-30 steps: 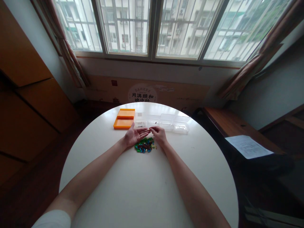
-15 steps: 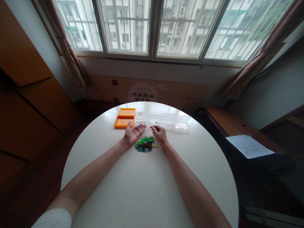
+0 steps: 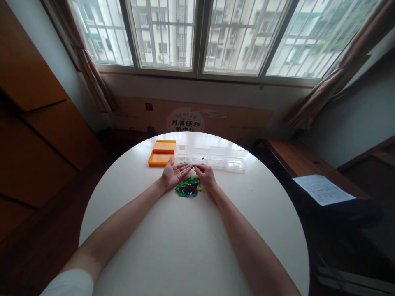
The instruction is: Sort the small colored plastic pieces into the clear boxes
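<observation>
Loosely heaped green, blue, brown pieces [image 3: 188,187], left hand [image 3: 173,174] open palm-up, right hand [image 3: 206,176] pinched, contents unclear.

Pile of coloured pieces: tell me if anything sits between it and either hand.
Nothing visible does. The pile of coloured pieces lies on the white table, just nearer than both hands: left hand palm up at its left, right hand at its right. The clear boxes stand beyond the hands.
</observation>
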Action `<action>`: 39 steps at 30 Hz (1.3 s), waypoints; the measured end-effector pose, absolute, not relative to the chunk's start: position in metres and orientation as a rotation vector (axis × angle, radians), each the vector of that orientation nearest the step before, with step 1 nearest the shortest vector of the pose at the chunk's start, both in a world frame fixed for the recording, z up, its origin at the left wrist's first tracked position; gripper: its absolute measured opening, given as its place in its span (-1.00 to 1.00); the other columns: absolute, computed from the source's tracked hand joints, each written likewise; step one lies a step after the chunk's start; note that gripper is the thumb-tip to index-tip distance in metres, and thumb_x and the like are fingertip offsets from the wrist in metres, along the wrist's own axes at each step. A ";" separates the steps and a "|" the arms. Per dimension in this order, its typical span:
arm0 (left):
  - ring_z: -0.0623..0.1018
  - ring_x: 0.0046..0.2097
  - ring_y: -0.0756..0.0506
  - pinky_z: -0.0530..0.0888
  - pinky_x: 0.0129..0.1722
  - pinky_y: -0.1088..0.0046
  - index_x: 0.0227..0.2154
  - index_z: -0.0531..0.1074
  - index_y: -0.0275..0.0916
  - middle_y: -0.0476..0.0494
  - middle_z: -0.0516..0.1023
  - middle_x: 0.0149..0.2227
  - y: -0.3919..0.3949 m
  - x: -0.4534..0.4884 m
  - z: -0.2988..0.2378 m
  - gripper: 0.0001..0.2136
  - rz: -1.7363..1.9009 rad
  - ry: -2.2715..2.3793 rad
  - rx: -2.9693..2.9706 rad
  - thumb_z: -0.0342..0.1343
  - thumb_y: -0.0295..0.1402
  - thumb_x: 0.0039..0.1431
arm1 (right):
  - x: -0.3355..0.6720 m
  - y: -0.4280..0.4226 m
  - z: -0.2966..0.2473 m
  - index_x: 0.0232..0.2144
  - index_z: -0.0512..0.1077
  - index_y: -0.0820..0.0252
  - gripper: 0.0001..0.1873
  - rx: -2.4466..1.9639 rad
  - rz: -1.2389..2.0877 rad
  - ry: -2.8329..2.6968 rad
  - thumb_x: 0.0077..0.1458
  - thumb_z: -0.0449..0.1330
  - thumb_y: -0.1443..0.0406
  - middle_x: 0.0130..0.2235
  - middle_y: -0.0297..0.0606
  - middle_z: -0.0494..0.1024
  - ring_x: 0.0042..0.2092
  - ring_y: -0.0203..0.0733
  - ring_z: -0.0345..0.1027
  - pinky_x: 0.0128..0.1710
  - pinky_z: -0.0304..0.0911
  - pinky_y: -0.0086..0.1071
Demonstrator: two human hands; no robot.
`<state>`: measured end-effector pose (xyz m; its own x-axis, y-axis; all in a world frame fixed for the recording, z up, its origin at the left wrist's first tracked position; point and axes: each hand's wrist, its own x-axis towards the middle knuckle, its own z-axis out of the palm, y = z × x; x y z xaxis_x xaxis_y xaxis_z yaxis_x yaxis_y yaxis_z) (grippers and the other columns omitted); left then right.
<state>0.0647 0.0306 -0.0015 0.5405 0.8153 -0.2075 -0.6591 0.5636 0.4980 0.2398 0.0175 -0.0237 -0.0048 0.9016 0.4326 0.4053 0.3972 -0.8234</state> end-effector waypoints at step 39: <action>0.48 -0.03 -0.21 0.41 0.01 0.28 -0.10 0.37 -0.56 -0.49 0.46 -0.08 0.022 0.066 0.004 -0.57 0.747 0.454 0.541 -0.14 -0.24 0.24 | 0.237 0.006 -0.016 -0.33 0.56 0.16 -0.79 -1.228 0.441 -1.641 0.03 0.15 0.25 -0.44 -0.25 0.43 -0.43 -0.27 0.30 -0.37 0.23 -0.39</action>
